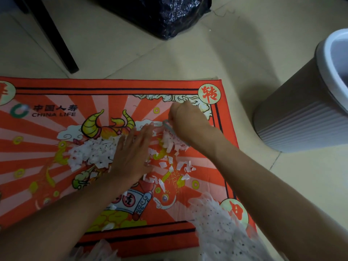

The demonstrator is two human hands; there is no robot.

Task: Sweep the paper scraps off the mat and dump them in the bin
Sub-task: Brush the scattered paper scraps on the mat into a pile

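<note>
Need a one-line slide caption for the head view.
Left hand flat beside the paper scraps on the red mat, right hand gripping a small tool; bin right of mat.

A black plastic bag (160, 14) and dark furniture leg (56, 36) on tiled floor (244, 53).
</note>
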